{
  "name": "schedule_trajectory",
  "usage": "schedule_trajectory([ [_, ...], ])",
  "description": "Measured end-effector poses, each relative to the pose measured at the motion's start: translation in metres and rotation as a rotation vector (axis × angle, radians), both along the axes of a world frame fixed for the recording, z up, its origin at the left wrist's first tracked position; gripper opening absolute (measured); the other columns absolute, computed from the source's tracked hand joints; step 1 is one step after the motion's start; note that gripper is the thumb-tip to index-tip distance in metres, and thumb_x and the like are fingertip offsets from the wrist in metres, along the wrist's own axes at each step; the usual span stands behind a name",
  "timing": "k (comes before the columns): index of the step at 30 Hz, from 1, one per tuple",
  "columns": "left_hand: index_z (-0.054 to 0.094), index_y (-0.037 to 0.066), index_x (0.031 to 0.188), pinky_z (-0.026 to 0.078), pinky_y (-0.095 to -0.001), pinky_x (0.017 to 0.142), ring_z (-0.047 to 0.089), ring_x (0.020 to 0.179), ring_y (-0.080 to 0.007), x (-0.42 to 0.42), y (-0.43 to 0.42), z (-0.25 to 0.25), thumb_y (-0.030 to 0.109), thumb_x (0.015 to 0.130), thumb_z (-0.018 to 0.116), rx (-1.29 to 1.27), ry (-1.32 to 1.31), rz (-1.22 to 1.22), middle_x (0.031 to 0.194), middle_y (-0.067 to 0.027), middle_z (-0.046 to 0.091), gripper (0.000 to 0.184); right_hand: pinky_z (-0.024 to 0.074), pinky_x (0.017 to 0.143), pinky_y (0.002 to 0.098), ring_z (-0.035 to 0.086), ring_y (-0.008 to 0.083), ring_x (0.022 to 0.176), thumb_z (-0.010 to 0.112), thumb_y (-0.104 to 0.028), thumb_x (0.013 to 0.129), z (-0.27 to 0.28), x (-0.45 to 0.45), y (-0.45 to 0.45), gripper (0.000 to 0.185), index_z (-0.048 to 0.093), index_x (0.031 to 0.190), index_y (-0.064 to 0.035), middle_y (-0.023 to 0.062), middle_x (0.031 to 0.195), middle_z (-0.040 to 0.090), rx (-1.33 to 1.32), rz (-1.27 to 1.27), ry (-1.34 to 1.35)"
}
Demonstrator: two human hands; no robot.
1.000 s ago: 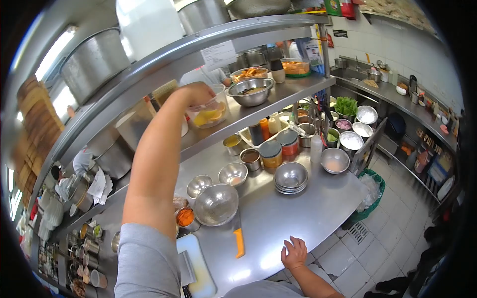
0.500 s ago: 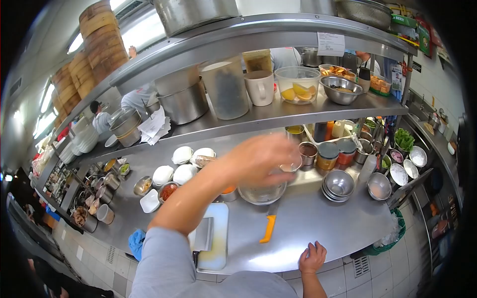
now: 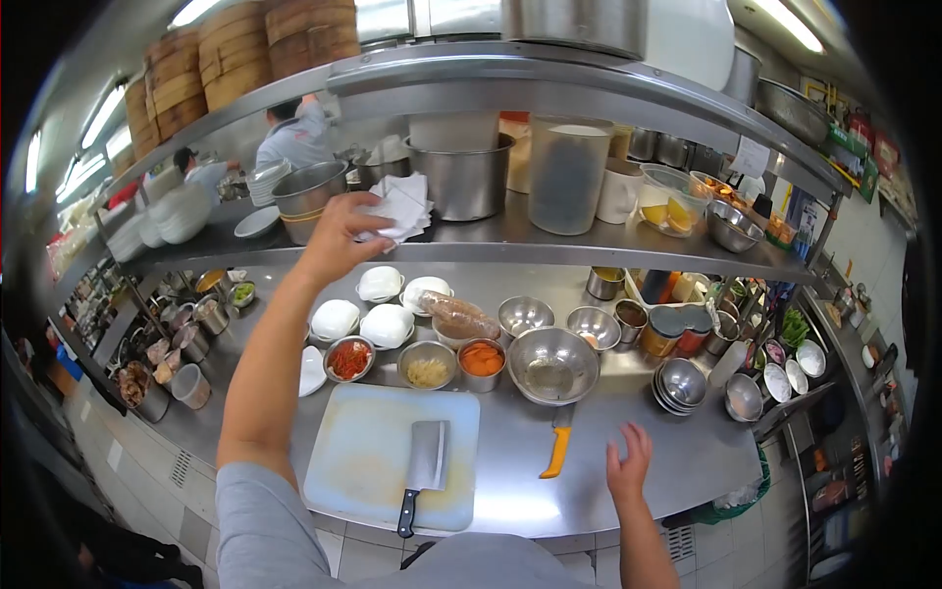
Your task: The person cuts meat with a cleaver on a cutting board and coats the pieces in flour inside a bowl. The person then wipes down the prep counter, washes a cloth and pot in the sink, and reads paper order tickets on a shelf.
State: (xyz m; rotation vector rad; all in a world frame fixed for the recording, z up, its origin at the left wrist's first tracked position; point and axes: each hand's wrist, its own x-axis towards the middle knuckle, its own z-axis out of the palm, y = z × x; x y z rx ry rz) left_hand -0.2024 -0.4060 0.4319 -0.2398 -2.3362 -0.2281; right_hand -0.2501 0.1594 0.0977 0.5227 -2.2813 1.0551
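Observation:
My left hand (image 3: 350, 232) is raised to the middle shelf, its fingers apart at the left edge of a stack of white paper slips (image 3: 402, 206); whether it touches them I cannot tell. Beside it is a steel pot with yellow bands (image 3: 312, 188). My right hand (image 3: 629, 461) is held over the front part of the steel counter, fingers spread, holding nothing. To its left lies an orange-handled knife (image 3: 557, 450), its blade end by a large steel bowl (image 3: 553, 364). A cleaver (image 3: 427, 457) rests on the white cutting board (image 3: 343, 447).
Steel cups of red (image 3: 349, 360), pale (image 3: 428, 372) and orange (image 3: 482, 359) food stand behind the board, with white bowls (image 3: 386, 325) further back. Stacked steel bowls (image 3: 681, 383) are at the right. The shelf edge (image 3: 549, 253) crosses above the counter. Two people (image 3: 294, 137) are beyond it.
My left hand has moved from the tub of lemon pieces, across the counter, to the paper slips at the left. The view has swung left. My right hand stays low, fingers now more raised.

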Motion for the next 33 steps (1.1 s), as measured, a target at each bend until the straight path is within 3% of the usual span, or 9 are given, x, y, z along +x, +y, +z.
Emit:
schedule_trajectory([
  [6, 0.084, 0.012, 0.111, 0.048, -0.0397, 0.105, 0.061, 0.123, -0.0282, -0.005, -0.009, -0.026, 0.019, 0.086, 0.084, 0.03, 0.212, -0.1, 0.133, -0.0111, 0.068, 0.026, 0.054, 0.089, 0.0435, 0.068, 0.0313, 0.1, 0.077, -0.01, 0.087, 0.228, -0.006, -0.172, 0.015, 0.077, 0.103, -0.0088, 0.008, 0.11, 0.074, 0.164, 0.721, 0.452],
  [8, 0.081, 0.007, 0.112, 0.054, -0.039, 0.092, 0.067, 0.106, -0.0286, -0.008, -0.01, -0.021, 0.022, 0.094, 0.076, 0.372, 0.111, -0.191, 0.123, -0.0133, 0.072, 0.024, 0.0543, 0.086, 0.0429, 0.067, 0.0314, 0.102, 0.078, -0.012, 0.087, 0.271, -0.02, -0.23, 0.016, 0.078, 0.103, -0.0107, 0.0067, 0.11, 0.073, 0.283, 0.754, 0.577],
  [9, 0.077, 0.0, 0.11, 0.055, -0.0357, 0.079, 0.07, 0.088, -0.0255, -0.016, -0.013, -0.02, 0.022, 0.099, 0.071, 0.434, 0.216, -0.221, 0.104, -0.0143, 0.076, 0.025, 0.0547, 0.086, 0.0424, 0.067, 0.0312, 0.103, 0.078, -0.012, 0.087, 0.292, -0.028, -0.26, 0.018, 0.077, 0.105, -0.0111, 0.0066, 0.111, 0.072, 0.292, 0.734, 0.663],
  [11, 0.076, -0.002, 0.108, 0.054, -0.0345, 0.077, 0.07, 0.084, -0.0243, -0.018, -0.018, -0.009, 0.022, 0.1, 0.071, 0.548, 0.169, -0.181, 0.097, -0.0133, 0.076, 0.025, 0.0553, 0.087, 0.0424, 0.066, 0.0306, 0.105, 0.078, -0.012, 0.087, 0.323, -0.043, -0.315, 0.022, 0.076, 0.109, -0.0116, 0.0066, 0.114, 0.071, 0.253, 0.696, 0.769],
  [14, 0.071, 0.0, 0.116, 0.053, -0.0295, 0.075, 0.073, 0.082, -0.023, -0.025, -0.02, 0.002, 0.015, 0.102, 0.069, 0.626, 0.185, -0.122, 0.088, -0.0137, 0.077, 0.021, 0.0563, 0.089, 0.043, 0.066, 0.03, 0.106, 0.078, -0.012, 0.087, 0.331, -0.066, -0.369, 0.026, 0.074, 0.112, -0.0114, 0.007, 0.114, 0.07, 0.117, 0.646, 0.777],
  [17, 0.065, 0.008, 0.127, 0.058, -0.0418, 0.081, 0.075, 0.096, -0.0386, -0.021, -0.009, 0.011, 0.003, 0.099, 0.066, 0.388, 0.475, 0.009, 0.11, -0.0197, 0.074, 0.028, 0.0578, 0.087, 0.0426, 0.067, 0.0291, 0.102, 0.079, -0.013, 0.086, 0.316, -0.082, -0.388, 0.025, 0.073, 0.11, -0.0101, 0.0073, 0.111, 0.071, 0.083, 0.585, 0.796],
  [20, 0.064, 0.009, 0.125, 0.059, -0.0449, 0.083, 0.073, 0.101, -0.0398, -0.021, -0.01, 0.015, 0.0, 0.097, 0.066, 0.145, 0.578, -0.062, 0.119, -0.0174, 0.072, 0.029, 0.0591, 0.083, 0.0411, 0.069, 0.0281, 0.097, 0.081, -0.015, 0.084, 0.308, -0.09, -0.39, 0.023, 0.073, 0.105, -0.0087, 0.0069, 0.107, 0.072, 0.117, 0.549, 0.808],
  [26, 0.064, 0.01, 0.122, 0.059, -0.0422, 0.08, 0.072, 0.101, -0.0368, -0.021, -0.009, 0.018, -0.004, 0.092, 0.071, 0.083, 0.485, -0.096, 0.117, -0.0155, 0.071, 0.034, 0.0598, 0.078, 0.0393, 0.07, 0.0272, 0.09, 0.083, -0.018, 0.082, 0.306, -0.094, -0.388, 0.017, 0.074, 0.093, -0.0081, 0.0061, 0.1, 0.073, 0.06, 0.565, 0.84],
  [33, 0.067, 0.012, 0.116, 0.06, -0.0396, 0.084, 0.07, 0.106, -0.031, -0.025, -0.02, 0.026, -0.001, 0.077, 0.085, 0.011, 0.404, -0.118, 0.144, -0.0118, 0.058, 0.045, 0.0594, 0.074, 0.0385, 0.068, 0.0253, 0.086, 0.082, -0.018, 0.082, 0.304, -0.098, -0.386, 0.013, 0.073, 0.087, -0.0095, 0.0042, 0.093, 0.071, 0.088, 0.596, 0.843],
])
